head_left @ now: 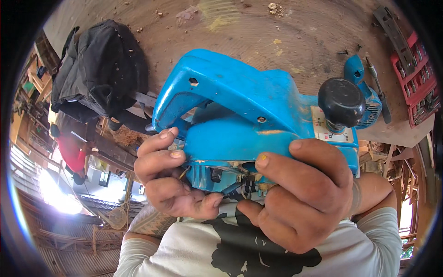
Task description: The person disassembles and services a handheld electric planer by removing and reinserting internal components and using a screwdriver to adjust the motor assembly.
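Note:
A blue electric hand planer (235, 101) with a black round front knob (341, 102) is held up in front of me, its handle toward the left. My left hand (173, 182) is closed on its rear lower part, fingertips against the casing below the handle. At the near side, my right hand (304, 196) grips the lower edge of the body, with two fingertips on the blue casing. Between my hands the near side looks uncovered, with some inner parts and a thin wire showing, though details are too small to tell. Beyond the knob lies a loose blue cover piece (354, 69).
A black cloth bag (104, 69) rests at the left of the wooden tabletop (318, 37). To the right are a screwdriver (379, 85), small dark screws (342, 52) and a red bit case (417, 83). Another person in red (71, 150) is farther off at the left.

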### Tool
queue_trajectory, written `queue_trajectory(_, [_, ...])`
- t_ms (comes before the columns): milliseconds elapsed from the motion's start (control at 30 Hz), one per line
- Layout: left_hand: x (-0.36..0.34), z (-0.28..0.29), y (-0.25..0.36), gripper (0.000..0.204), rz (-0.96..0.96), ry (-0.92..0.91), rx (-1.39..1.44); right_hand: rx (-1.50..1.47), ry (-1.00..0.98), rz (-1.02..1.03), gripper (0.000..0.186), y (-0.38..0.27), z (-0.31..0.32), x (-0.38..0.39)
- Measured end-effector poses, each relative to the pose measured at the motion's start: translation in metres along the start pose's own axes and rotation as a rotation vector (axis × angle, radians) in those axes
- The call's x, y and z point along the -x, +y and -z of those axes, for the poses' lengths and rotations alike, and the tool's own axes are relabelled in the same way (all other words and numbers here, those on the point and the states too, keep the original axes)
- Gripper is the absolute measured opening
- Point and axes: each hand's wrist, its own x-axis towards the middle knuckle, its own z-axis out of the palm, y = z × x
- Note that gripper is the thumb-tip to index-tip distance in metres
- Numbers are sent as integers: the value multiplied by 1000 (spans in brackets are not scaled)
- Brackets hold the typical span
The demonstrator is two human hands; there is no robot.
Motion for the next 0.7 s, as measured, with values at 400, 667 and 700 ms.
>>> queue_trajectory(400, [-2,-2,0,61,-14,31,-24,13,-21,-67,36,-3,6,0])
queue_trajectory(667, [-8,0,8,56,36,33,-3,85,-84,166,44,10,11,-8])
queue_trajectory(700, [-8,-2,8,55,37,36,3,101,-135,151,36,10,14,-10])
